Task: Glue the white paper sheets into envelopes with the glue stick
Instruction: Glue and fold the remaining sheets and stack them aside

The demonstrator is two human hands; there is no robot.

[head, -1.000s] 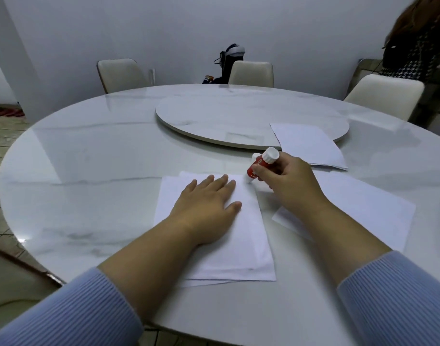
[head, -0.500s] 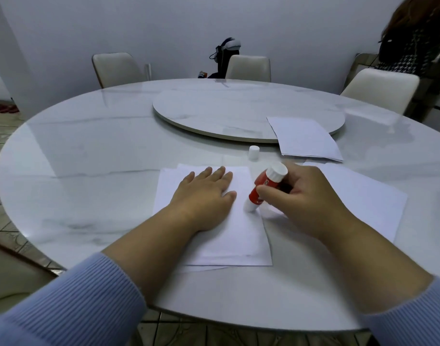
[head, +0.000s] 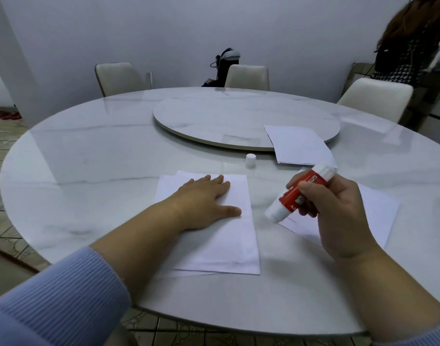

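The right hand [head: 338,211] grips a tilted red-and-white glue stick [head: 298,194], seemingly uncapped; the left hand [head: 204,203] lies flat on folded white paper [head: 228,243].

Bare marble table [head: 89,171] left of the folded sheet [head: 226,236]: open passage. Left hand [head: 204,203] flat on that sheet blocks its upper half. Small white cap [head: 250,160] stands just beyond it. Right hand [head: 336,211] with glue stick [head: 298,194] occupies the space above the right-hand sheet [head: 373,213]. Paper stack [head: 298,146] overlaps the turntable [head: 238,118] rim.
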